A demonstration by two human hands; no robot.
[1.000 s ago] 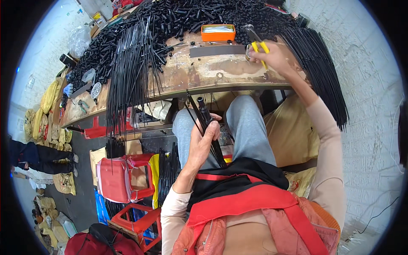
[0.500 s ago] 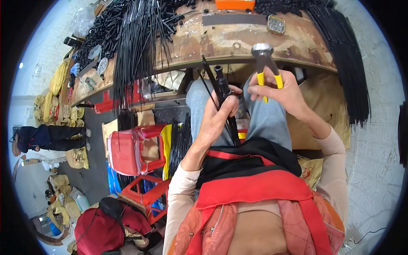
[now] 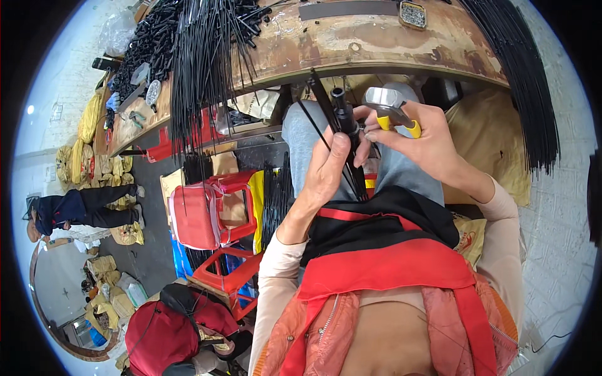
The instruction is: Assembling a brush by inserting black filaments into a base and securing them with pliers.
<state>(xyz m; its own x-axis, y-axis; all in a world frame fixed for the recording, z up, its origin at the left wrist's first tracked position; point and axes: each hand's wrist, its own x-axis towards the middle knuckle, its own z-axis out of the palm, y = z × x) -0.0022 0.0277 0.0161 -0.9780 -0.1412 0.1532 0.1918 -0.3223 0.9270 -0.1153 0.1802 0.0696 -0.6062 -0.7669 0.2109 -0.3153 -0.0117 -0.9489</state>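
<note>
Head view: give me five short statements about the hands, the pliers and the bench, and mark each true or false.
1. The right hand holds yellow-handled pliers. True.
2. The left hand is empty. False: it grips a bundle of thin black rods over the lap.
3. The pliers lie on the wooden workbench. False: they are held in the air below the bench edge, close to the bundle.
4. Long black rods hang over the front edge of the bench. True.
5. The plastic stool to the person's left is green. False: it is red.
</note>
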